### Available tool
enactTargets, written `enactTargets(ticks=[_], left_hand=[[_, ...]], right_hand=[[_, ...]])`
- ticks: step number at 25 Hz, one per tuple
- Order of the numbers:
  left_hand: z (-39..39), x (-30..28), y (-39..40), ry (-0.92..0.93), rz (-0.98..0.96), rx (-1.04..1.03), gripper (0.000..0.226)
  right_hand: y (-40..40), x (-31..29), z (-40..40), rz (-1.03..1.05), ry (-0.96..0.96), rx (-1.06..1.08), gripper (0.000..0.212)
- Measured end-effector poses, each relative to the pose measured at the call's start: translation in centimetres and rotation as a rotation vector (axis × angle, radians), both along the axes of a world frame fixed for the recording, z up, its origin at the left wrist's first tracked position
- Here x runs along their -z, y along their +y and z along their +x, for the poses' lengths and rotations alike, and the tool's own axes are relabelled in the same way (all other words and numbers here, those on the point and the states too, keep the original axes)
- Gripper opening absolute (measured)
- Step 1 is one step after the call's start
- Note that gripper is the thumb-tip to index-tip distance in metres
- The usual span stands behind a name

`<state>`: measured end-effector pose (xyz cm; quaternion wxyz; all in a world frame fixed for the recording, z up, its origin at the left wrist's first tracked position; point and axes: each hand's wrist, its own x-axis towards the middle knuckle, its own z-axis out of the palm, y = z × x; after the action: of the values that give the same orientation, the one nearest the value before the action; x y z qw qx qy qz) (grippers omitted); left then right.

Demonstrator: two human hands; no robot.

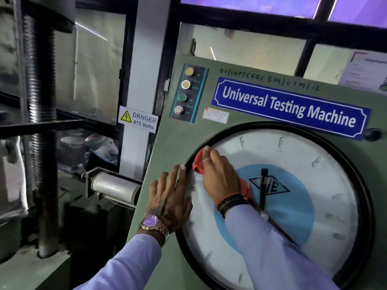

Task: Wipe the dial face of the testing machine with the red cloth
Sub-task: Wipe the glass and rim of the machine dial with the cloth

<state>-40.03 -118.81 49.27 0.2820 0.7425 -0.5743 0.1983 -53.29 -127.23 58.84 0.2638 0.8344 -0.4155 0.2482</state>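
You are facing the green testing machine (173,147), and its big round dial face (303,195) is filling the lower right of your view. Your left hand (169,197) is lying flat and open with fingers spread, holding nothing, across the black rim (354,164) at about nine o'clock on the dial. Your right hand (217,174) is pressing the bunched red cloth (198,164) against the glass near ten o'clock, fingers curled over it
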Motion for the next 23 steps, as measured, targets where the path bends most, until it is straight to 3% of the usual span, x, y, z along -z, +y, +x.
enactTargets(ticks=[4,8,13,17,23], left_hand=[[1.4,2.0,1.2,0.084,0.048,-0.085,0.096],[3.6,2.4,1.9,0.052,0.071,-0.121,0.091],[3.0,2.0,1.6,0.069,0.065,-0.118,0.088],[3.3,2.5,1.6,0.067,0.092,-0.128,0.089],[4.1,2.7,1.4,0.087,0.074,-0.152,0.09]], right_hand=[[0.0,1.8,0.9,-0.006,-0.016,-0.11,0.062],[1.4,4.4,2.0,0.001,0.032,-0.149,0.061],[0.1,5.1,1.5,-0.199,-0.068,-0.225,0.057],[1.7,9.8,2.2,-0.205,-0.074,-0.291,0.049],[-1.2,4.8,2.3,-0.321,-0.191,-0.309,0.043]])
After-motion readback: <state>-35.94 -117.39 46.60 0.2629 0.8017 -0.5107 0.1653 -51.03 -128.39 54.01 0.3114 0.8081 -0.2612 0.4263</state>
